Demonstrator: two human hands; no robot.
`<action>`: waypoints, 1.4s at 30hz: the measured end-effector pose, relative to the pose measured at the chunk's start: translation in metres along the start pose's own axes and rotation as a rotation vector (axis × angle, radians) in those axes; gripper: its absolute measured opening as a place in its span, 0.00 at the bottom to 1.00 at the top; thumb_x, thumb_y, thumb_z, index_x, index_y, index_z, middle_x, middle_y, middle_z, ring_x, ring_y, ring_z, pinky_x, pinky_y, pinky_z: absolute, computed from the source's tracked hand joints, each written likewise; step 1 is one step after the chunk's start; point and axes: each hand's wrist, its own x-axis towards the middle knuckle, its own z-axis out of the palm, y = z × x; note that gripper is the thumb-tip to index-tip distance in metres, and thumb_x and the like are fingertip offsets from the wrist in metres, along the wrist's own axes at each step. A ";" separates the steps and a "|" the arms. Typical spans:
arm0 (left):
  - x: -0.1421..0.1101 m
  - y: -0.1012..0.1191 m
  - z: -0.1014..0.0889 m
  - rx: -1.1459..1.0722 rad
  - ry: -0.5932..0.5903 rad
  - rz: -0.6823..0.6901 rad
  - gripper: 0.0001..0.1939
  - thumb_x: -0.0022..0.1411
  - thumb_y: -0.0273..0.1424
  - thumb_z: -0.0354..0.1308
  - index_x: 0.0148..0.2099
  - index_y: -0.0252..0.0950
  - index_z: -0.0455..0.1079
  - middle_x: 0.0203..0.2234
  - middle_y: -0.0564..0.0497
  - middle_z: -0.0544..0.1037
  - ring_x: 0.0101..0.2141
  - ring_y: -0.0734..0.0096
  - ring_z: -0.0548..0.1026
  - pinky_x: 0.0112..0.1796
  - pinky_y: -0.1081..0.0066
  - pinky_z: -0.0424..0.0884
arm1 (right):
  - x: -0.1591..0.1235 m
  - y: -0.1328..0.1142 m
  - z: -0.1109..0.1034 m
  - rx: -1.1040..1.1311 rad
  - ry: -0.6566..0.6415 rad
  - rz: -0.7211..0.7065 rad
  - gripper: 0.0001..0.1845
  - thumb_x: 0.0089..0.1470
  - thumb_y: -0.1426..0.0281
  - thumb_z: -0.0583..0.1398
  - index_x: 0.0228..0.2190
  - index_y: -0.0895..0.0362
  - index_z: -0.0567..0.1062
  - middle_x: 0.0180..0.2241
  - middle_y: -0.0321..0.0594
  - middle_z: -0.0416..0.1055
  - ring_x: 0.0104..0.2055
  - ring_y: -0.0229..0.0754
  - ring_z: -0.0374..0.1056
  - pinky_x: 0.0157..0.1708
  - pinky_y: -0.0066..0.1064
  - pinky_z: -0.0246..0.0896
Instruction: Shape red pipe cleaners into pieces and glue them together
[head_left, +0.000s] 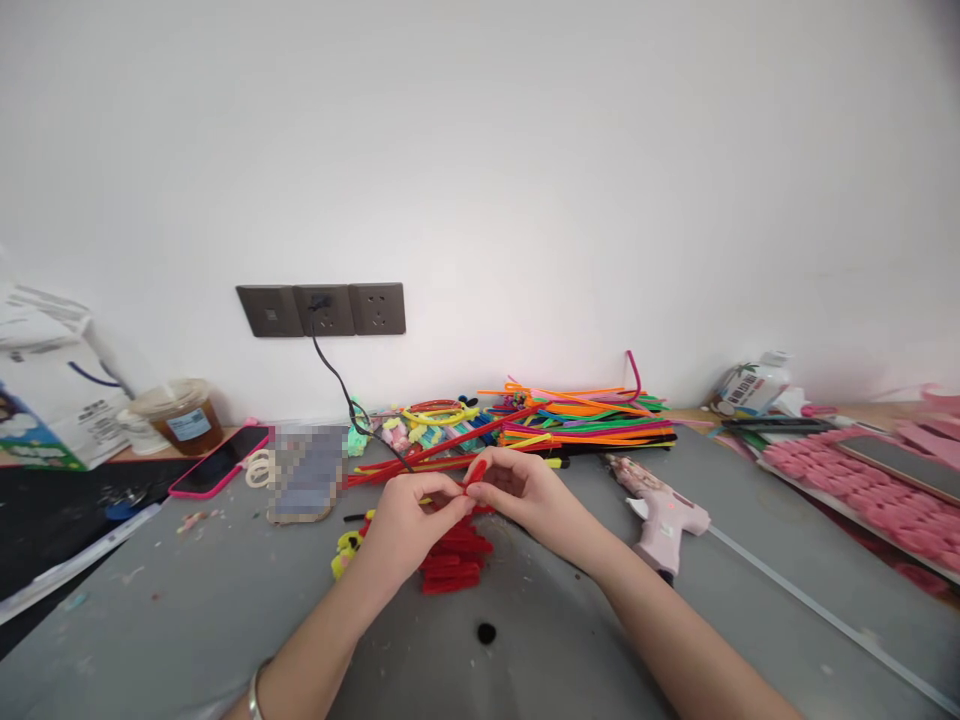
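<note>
Between the fingertips of both hands is a short red pipe cleaner (477, 471), bent into a small loop. My left hand (420, 515) pinches its lower end, and my right hand (517, 485) grips it from the other side, the thumbs nearly meeting. Below them on the grey mat lies a pile of red pipe cleaner pieces (454, 562), partly covered by my left hand. A yellow fuzzy figure (346, 553) with black spots sits left of that hand. Nearer to me rests a black pompom (487, 633).
Bundles of coloured pipe cleaners (585, 425) lie along the wall. On the right are a pink glue gun (664, 520) with a long glue stick, and a pink keyboard (862, 490). Phones (221, 462) and a drink cup (184, 418) stand left; a black cord (341, 385) hangs from the sockets.
</note>
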 end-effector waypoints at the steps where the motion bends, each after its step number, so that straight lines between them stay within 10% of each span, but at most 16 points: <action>1: 0.000 -0.002 0.001 0.009 0.008 0.010 0.12 0.56 0.36 0.59 0.25 0.33 0.71 0.21 0.53 0.73 0.23 0.74 0.67 0.26 0.75 0.62 | -0.001 0.000 0.001 -0.010 -0.001 0.015 0.16 0.52 0.56 0.65 0.28 0.57 0.72 0.26 0.35 0.69 0.29 0.38 0.64 0.30 0.29 0.60; 17: 0.002 -0.006 -0.012 0.360 0.072 0.303 0.10 0.64 0.33 0.54 0.32 0.37 0.74 0.29 0.51 0.78 0.33 0.67 0.72 0.38 0.70 0.65 | 0.000 0.001 -0.003 -0.284 0.080 -0.120 0.09 0.58 0.63 0.59 0.31 0.56 0.74 0.30 0.38 0.72 0.32 0.40 0.65 0.31 0.30 0.59; 28: 0.002 -0.015 -0.030 0.578 -0.306 0.274 0.09 0.58 0.37 0.62 0.38 0.39 0.79 0.34 0.49 0.79 0.34 0.65 0.74 0.38 0.69 0.65 | 0.001 0.015 -0.020 -0.590 0.276 -0.256 0.04 0.57 0.69 0.55 0.30 0.55 0.67 0.28 0.37 0.67 0.30 0.40 0.62 0.32 0.31 0.57; 34: 0.002 -0.013 -0.032 0.528 -0.096 0.308 0.17 0.67 0.41 0.51 0.38 0.37 0.77 0.31 0.49 0.80 0.32 0.66 0.74 0.36 0.71 0.64 | -0.010 0.015 -0.009 -0.612 0.040 -0.252 0.07 0.53 0.77 0.53 0.33 0.55 0.68 0.32 0.38 0.69 0.33 0.40 0.64 0.33 0.30 0.57; 42: -0.002 -0.013 -0.024 0.568 -0.041 0.330 0.17 0.71 0.37 0.45 0.53 0.38 0.70 0.33 0.48 0.81 0.35 0.64 0.77 0.38 0.69 0.66 | -0.031 0.020 -0.003 -0.651 0.080 -0.279 0.09 0.59 0.75 0.54 0.39 0.54 0.72 0.38 0.42 0.73 0.41 0.45 0.67 0.44 0.37 0.59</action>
